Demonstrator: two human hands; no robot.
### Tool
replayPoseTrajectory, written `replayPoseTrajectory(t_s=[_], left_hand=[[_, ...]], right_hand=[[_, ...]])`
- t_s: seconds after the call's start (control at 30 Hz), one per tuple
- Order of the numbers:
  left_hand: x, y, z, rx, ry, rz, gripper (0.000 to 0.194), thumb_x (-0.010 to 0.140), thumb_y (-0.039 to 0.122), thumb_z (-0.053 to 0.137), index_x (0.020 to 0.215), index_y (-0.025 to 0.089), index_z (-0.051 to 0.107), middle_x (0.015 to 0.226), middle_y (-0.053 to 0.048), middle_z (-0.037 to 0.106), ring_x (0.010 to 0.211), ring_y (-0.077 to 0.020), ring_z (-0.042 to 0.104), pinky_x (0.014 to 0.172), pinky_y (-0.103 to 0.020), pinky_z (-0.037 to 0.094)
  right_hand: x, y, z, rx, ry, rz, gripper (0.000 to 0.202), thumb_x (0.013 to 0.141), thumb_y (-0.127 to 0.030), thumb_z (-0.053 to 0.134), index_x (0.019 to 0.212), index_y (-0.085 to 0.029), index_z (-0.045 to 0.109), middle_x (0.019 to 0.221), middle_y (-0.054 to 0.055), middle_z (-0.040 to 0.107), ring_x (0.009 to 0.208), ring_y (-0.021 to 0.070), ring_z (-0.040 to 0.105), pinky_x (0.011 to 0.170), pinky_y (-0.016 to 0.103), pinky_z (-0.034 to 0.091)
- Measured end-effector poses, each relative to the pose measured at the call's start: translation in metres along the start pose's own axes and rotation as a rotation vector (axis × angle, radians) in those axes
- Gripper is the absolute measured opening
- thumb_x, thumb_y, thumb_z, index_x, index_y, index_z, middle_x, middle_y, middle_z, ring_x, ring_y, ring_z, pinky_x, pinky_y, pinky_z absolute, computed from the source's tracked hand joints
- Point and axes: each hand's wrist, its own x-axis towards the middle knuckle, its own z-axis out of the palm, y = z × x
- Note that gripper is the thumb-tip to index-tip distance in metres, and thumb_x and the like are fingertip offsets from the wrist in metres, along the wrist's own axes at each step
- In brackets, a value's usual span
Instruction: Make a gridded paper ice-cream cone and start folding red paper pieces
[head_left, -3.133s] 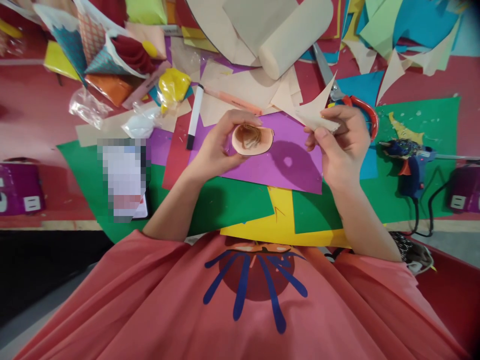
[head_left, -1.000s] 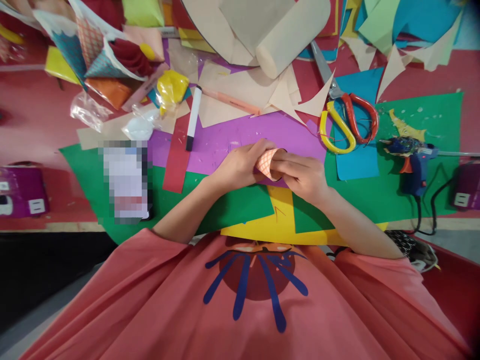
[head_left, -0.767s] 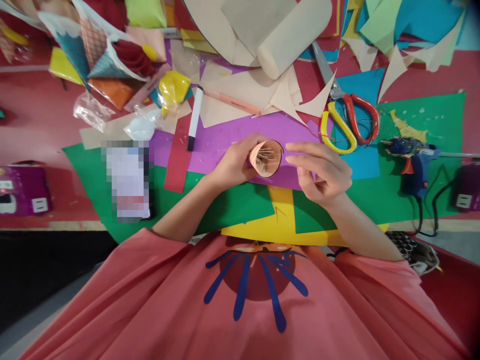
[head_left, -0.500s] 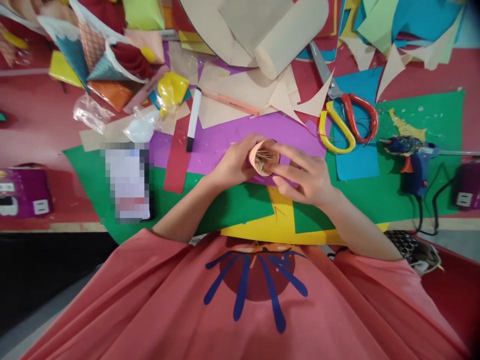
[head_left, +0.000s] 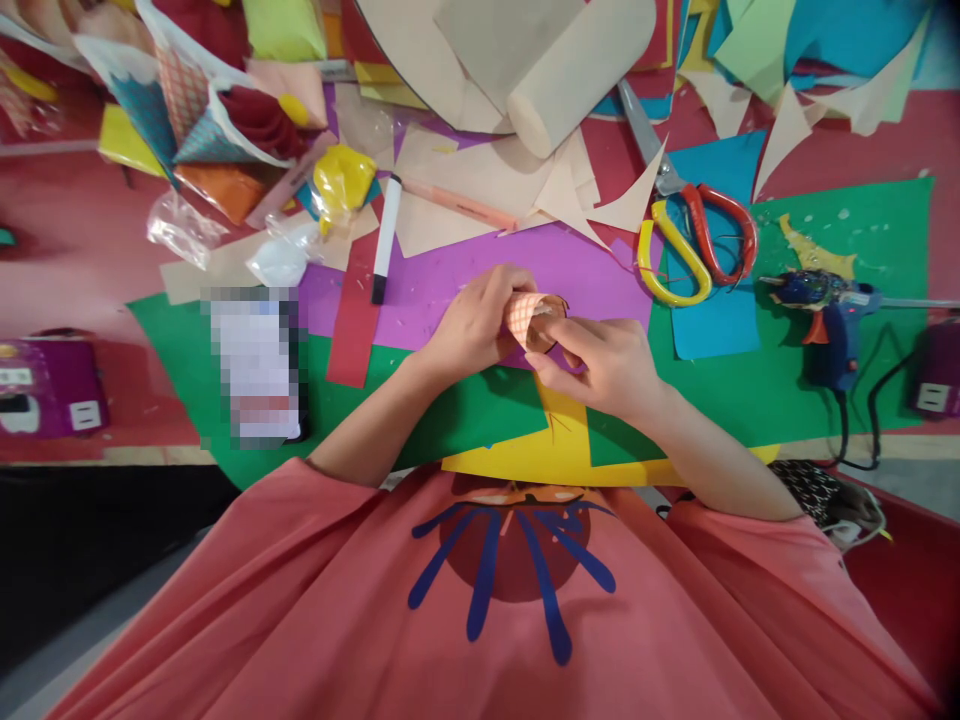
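The left hand (head_left: 480, 322) is holding an orange-and-white checked paper roll (head_left: 521, 317) above a purple paper sheet (head_left: 442, 272), its grip wrapped around the roll; the right hand (head_left: 609, 366) is reaching into the roll's open end, its own grip too hidden to tell. Red-and-yellow-handled metal scissors (head_left: 669, 183) are lying beyond, partly over blue paper (head_left: 716, 337).

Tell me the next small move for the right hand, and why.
I'd have the right hand press gently a little deeper into the cone: it seems to be reaching into the open end, while the left hand grips the checked side, which should steady it.
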Motion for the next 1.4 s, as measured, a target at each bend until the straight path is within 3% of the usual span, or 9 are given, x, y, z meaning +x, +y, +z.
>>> replayPoseTrajectory(t_s=[0.2, 0.33, 0.5, 0.77, 0.93, 1.0, 1.13, 1.23, 1.4], left_hand=[[0.001, 0.002, 0.000, 0.120, -0.031, -0.064, 0.019, 0.093, 0.035, 0.049, 0.108, 0.027, 0.041, 0.093, -0.004, 0.058, 0.084, -0.0198, 0.059, 0.073, -0.037, 0.047], [0.001, 0.001, -0.001, 0.145, -0.039, -0.084, 0.017, 0.094, 0.033, 0.045, 0.110, 0.028, 0.041, 0.094, -0.005, 0.056, 0.085, -0.0221, 0.057, 0.073, -0.038, 0.046], [0.001, -0.001, -0.001, 0.214, 0.010, -0.073, 0.016, 0.095, 0.034, 0.044, 0.109, 0.028, 0.039, 0.095, -0.005, 0.054, 0.084, -0.0217, 0.055, 0.072, -0.038, 0.044], [0.001, 0.000, 0.002, 0.350, 0.019, -0.100, 0.017, 0.093, 0.026, 0.041, 0.110, 0.025, 0.039, 0.099, -0.008, 0.054, 0.088, -0.0240, 0.054, 0.078, -0.041, 0.043], [0.001, 0.003, 0.003, 0.402, 0.066, -0.112, 0.017, 0.094, 0.031, 0.047, 0.108, 0.024, 0.039, 0.097, -0.007, 0.055, 0.084, -0.0226, 0.054, 0.075, -0.041, 0.044], [0.001, 0.002, 0.003, 0.368, 0.077, -0.099, 0.018, 0.093, 0.029, 0.048, 0.108, 0.024, 0.039, 0.098, -0.007, 0.055, 0.085, -0.0229, 0.054, 0.075, -0.042, 0.044], [-0.001, 0.001, 0.002, 0.214, 0.040, -0.108, 0.018, 0.092, 0.027, 0.045, 0.109, 0.024, 0.038, 0.101, -0.008, 0.054, 0.091, -0.0228, 0.055, 0.079, -0.044, 0.046], [-0.002, 0.000, 0.002, 0.034, 0.001, -0.188, 0.025, 0.092, 0.039, 0.048, 0.111, 0.027, 0.037, 0.100, -0.005, 0.053, 0.090, -0.0199, 0.058, 0.077, -0.040, 0.049], [-0.001, -0.001, 0.002, -0.160, 0.009, -0.213, 0.038, 0.089, 0.056, 0.049, 0.109, 0.026, 0.037, 0.102, -0.005, 0.054, 0.091, -0.0186, 0.062, 0.073, -0.036, 0.053]], right_hand=[[0.003, -0.003, -0.002, 0.291, -0.325, 0.294, 0.051, 0.089, -0.048, 0.055, 0.124, -0.011, 0.059, 0.052, -0.005, 0.058, 0.044, 0.0098, 0.050, 0.049, 0.022, 0.031], [0.005, -0.002, -0.004, 0.597, -0.396, 0.406, 0.052, 0.087, -0.043, 0.059, 0.127, -0.010, 0.056, 0.049, -0.008, 0.052, 0.043, 0.0071, 0.045, 0.048, 0.020, 0.031], [0.005, -0.004, -0.002, 1.083, -0.580, 0.566, 0.073, 0.088, -0.041, 0.057, 0.148, -0.011, 0.030, 0.056, -0.008, 0.059, 0.037, 0.0050, 0.044, 0.039, 0.017, 0.030], [-0.001, -0.016, 0.011, 0.578, -0.364, 0.498, 0.066, 0.087, -0.037, 0.058, 0.141, -0.006, 0.037, 0.065, -0.002, 0.067, 0.049, 0.0091, 0.052, 0.048, 0.021, 0.034], [0.002, -0.011, 0.008, 1.256, -0.510, 0.612, 0.072, 0.089, -0.039, 0.053, 0.146, -0.010, 0.020, 0.067, -0.005, 0.066, 0.036, 0.0058, 0.048, 0.038, 0.018, 0.033], [0.002, -0.010, 0.008, 1.337, -0.533, 0.605, 0.072, 0.089, -0.037, 0.053, 0.148, -0.014, 0.017, 0.071, -0.005, 0.068, 0.035, 0.0047, 0.048, 0.037, 0.017, 0.033], [0.000, -0.011, 0.013, 1.039, -0.473, 0.556, 0.067, 0.090, -0.036, 0.055, 0.147, -0.013, 0.029, 0.065, -0.007, 0.064, 0.037, 0.0043, 0.046, 0.039, 0.017, 0.034], [-0.003, -0.009, 0.012, 0.720, -0.375, 0.377, 0.053, 0.092, -0.037, 0.052, 0.140, -0.015, 0.045, 0.059, -0.007, 0.061, 0.043, 0.0065, 0.049, 0.045, 0.019, 0.037], [-0.004, -0.002, -0.001, 0.233, 0.175, -0.035, 0.024, 0.092, -0.017, 0.052, 0.112, -0.019, 0.065, 0.071, -0.001, 0.068, 0.062, 0.0096, 0.061, 0.062, 0.022, 0.048]])
